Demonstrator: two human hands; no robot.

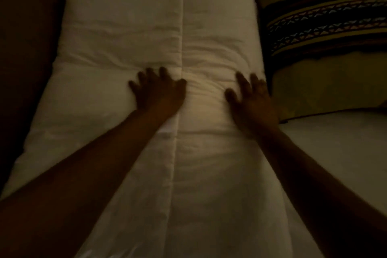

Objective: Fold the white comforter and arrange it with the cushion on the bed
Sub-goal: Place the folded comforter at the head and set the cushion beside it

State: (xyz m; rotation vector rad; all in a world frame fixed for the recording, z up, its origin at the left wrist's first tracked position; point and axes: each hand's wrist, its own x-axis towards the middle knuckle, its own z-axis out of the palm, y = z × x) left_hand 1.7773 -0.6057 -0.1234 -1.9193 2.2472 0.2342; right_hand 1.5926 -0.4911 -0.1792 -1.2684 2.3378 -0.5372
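White bedding fills the dim frame: the comforter (146,48), folded into a long thick band, lies lengthwise down the bed (335,153), running from the near edge of the view to the far end, where its rounded corners sit close to a pale wall. One lengthwise seam or folded edge runs down the middle of the band, splitting it into a left and a right panel, and soft creases cross both panels around the middle. A person's bare arms reach forward from the bottom corners of the view. Their left hand (159,90) lies palm-down on the left panel, right beside the central seam, fingers spread and flat on the fabric, gripping nothing. Their right hand (251,98) rests palm-down on the right panel near the comforter's right edge, fingers likewise fanned out and holding nothing; its outline is slightly blurred. Just to the right of the comforter, at the far right of the bed, lies the cushion (324,48), olive-yellow with dark bands carrying a row of small pale triangular figures; its near-left side sits just beside the comforter's edge, close to the right hand. Bare pale sheet shows on the bed below the cushion. Left of the comforter the scene falls into deep shadow, and nothing can be made out there.
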